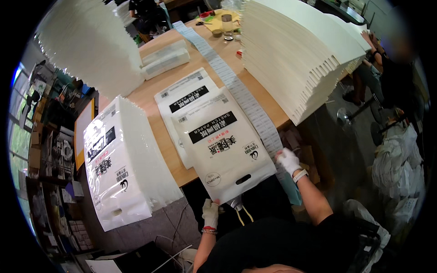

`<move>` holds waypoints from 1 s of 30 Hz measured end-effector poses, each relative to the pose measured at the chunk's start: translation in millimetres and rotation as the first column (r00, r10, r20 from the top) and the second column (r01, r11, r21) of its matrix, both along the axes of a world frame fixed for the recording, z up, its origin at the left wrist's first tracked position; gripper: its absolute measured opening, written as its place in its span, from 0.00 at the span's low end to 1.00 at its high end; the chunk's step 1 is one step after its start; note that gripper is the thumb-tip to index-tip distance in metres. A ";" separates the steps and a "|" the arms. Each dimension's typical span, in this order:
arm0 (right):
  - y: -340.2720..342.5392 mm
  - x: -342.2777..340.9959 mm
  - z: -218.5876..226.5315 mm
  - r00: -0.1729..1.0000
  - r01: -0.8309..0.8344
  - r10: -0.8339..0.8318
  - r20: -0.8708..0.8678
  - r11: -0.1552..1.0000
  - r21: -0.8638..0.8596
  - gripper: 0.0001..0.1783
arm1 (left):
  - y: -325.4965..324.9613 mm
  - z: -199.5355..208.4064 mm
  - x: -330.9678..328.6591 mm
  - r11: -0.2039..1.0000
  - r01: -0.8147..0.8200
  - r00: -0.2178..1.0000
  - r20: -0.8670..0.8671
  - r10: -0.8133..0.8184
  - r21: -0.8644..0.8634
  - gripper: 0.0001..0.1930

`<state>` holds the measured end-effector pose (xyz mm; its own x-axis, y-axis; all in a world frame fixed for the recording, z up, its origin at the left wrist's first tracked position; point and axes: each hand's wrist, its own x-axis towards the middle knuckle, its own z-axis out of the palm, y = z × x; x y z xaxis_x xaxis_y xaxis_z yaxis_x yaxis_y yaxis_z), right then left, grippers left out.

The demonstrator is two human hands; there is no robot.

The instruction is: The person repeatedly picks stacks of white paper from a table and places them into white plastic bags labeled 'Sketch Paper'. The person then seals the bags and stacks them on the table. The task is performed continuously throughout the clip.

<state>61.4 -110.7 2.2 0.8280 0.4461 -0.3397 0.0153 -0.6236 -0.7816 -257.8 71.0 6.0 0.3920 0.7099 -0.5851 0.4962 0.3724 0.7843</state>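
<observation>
Gloved left hand (210, 213) pinches the near edge of the white handled paper bag (223, 148), while the right hand (288, 160) closes on its right corner beside the label strip (246, 98); the bag overhangs the worktop (150, 93), easing the pull.

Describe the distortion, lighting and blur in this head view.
Head view: fisheye bends the wooden table edges, corners go black; even indoor light, mild glare on the plastic bag stack; the white bag is sharp; a seated person at the right is blurred.
</observation>
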 end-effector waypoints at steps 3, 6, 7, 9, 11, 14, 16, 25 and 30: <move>-41.8 25.0 -49.1 0.993 0.053 -0.054 0.105 0.999 0.005 0.26 | -0.5 8.6 -0.9 0.939 0.210 0.938 -0.326 -0.115 0.274 0.15; -54.0 20.7 -20.3 0.963 -0.257 0.207 -0.172 0.899 -0.354 0.37 | -7.4 41.9 9.3 0.680 0.298 0.942 -0.320 -0.097 0.670 0.16; -71.6 24.9 -34.0 0.940 -0.338 0.284 -0.189 0.851 -0.403 0.37 | -7.8 42.0 19.8 0.654 0.312 0.950 -0.249 -0.191 0.689 0.15; -79.4 24.8 -28.7 0.927 -0.370 0.307 -0.214 0.832 -0.414 0.35 | -12.3 38.4 49.6 0.653 0.391 0.894 -0.098 -0.438 0.648 0.13; -81.1 16.9 4.7 0.954 -0.269 0.196 -0.227 0.893 -0.360 0.34 | -29.3 40.8 86.0 0.761 0.482 0.793 0.152 -0.590 0.435 0.12; -100.0 7.5 19.5 0.996 -0.077 0.078 -0.049 0.997 0.017 0.30 | -70.4 54.7 152.1 0.793 0.560 0.812 0.348 -0.468 -0.240 0.13; -87.2 -2.5 53.2 0.999 -0.047 0.049 -0.020 0.996 0.075 0.29 | -88.7 33.6 185.2 0.634 0.575 0.818 0.357 -0.451 -0.517 0.15; -80.0 -12.5 96.1 0.775 -0.407 0.397 0.492 0.909 -0.093 0.08 | -99.3 44.7 214.0 0.652 0.622 0.759 0.538 -0.367 -0.433 0.09; -71.8 -16.4 95.8 0.775 -0.375 0.345 0.529 0.926 -0.055 0.06 | -93.3 33.8 215.6 0.642 0.619 0.746 0.595 -0.300 -0.452 0.09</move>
<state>45.0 -182.5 98.0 0.6476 0.7515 0.1260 0.6429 -0.4501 -0.6198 -42.3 -22.3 39.9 0.8760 -0.0745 -0.4764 0.4073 0.6432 0.6484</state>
